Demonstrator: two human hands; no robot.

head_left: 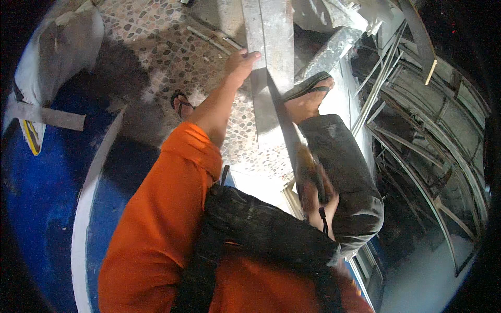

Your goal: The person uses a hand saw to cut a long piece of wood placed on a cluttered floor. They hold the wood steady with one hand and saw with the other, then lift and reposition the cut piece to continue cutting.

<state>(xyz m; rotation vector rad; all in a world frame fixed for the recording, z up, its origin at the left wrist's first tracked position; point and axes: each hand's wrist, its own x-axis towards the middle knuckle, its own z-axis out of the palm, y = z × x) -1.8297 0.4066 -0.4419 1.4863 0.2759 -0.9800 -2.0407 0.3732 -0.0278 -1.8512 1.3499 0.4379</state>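
A long grey board runs away from me over the pebble-patterned floor. My left hand grips its left edge, the thumb lying on top and the other fingers mostly hidden. My right hand, partly blurred and covered by a dark strap bag, is closed around the handle of a handsaw. The long dark blade of the handsaw points away from me and meets the board just beyond the left hand's near side. My right foot, in a flip-flop, presses beside the blade at the board's right edge.
My left foot stands on the pebble-patterned floor. Thin strips lie left of the board. Stacked metal frames fill the right side. At left are a blue surface and a yellow-edged piece.
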